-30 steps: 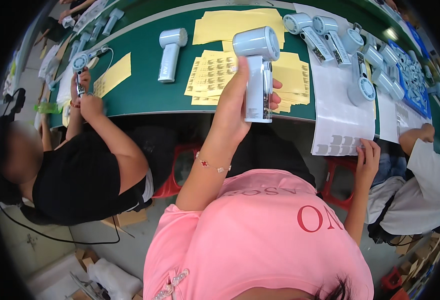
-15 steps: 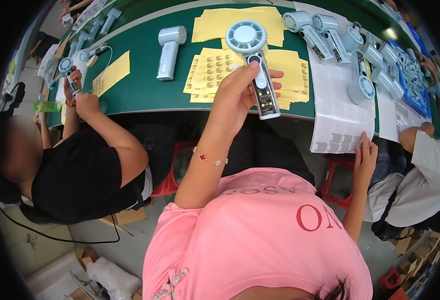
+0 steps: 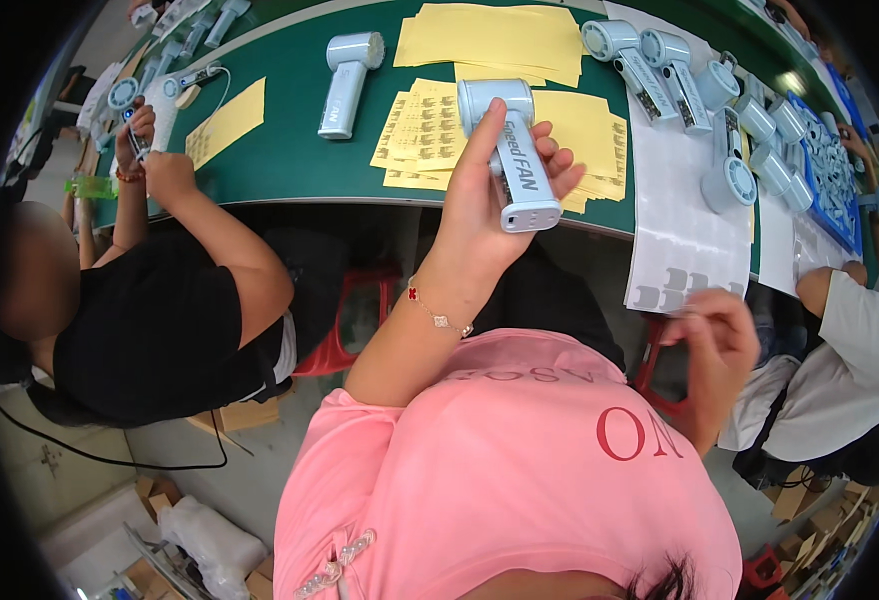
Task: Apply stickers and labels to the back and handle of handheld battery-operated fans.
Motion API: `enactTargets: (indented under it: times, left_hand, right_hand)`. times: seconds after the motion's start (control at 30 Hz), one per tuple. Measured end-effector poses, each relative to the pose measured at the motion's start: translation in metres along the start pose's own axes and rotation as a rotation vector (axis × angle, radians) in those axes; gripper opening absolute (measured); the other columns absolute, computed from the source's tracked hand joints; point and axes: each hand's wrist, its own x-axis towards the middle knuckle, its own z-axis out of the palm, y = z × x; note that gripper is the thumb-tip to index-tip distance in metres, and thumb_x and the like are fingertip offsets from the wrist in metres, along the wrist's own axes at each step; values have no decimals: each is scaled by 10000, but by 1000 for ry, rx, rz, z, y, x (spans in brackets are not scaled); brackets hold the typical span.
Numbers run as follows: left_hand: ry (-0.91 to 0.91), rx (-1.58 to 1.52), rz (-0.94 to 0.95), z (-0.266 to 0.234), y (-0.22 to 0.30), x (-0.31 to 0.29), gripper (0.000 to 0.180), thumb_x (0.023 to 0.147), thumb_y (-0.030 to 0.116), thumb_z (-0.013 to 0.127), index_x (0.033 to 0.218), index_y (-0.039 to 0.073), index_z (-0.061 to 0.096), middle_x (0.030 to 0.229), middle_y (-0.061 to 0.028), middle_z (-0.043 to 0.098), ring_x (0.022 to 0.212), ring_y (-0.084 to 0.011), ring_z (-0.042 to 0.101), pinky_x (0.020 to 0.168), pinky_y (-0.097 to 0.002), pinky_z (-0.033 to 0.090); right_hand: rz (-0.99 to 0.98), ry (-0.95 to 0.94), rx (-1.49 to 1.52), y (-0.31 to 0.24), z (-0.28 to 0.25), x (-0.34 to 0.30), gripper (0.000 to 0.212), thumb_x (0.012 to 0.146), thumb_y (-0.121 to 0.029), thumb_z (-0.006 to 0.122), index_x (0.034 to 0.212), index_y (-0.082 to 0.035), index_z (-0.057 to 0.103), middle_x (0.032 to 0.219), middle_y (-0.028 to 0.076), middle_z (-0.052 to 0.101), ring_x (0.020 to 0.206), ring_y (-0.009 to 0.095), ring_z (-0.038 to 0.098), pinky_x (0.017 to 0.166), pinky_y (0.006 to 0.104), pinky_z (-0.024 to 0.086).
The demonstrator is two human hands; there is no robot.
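My left hand (image 3: 480, 215) grips a pale blue handheld fan (image 3: 515, 150) by its handle, above the near edge of the green table (image 3: 290, 150). The fan's head points away from me and its handle end points toward me. My right hand (image 3: 715, 330) hovers just below the near edge of a white sticker sheet (image 3: 680, 220). Its thumb and forefinger are pinched together, and whether they hold anything is too small to tell. Yellow sticker sheets (image 3: 430, 130) lie on the table under the fan.
Another fan (image 3: 345, 80) lies on the table to the left, and several more (image 3: 660, 60) are at the back right. A person in black (image 3: 160, 320) works at my left and a person in white (image 3: 860, 340) at my right. A red stool (image 3: 335, 350) stands below the table.
My left hand has turned the fan from upright to head away, handle end toward me. My right hand has come off the white sheet's lower edge with its fingers pinched.
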Motion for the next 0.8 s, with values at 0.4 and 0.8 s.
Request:
enactTargets:
  times: [0.4,0.8]
  left_hand:
    - [40,60,-29,-3,7,-16,485,815,483,579,973,29,513,803,-67,556,730,-188,564,637,-346,506]
    - [-13,89,-61,-2,12,-20,502,867,392,535,1074,-58,454,835,-66,539,741,-166,530,624,-276,484]
  right_hand:
    - [100,-393,-26,-24,99,48,110,769,71,604,831,48,516,805,45,549,678,77,576,592,185,512]
    - [-60,-359,-196,-29,107,48,114,740,92,609,807,46,529,797,47,543,687,73,573,579,174,515]
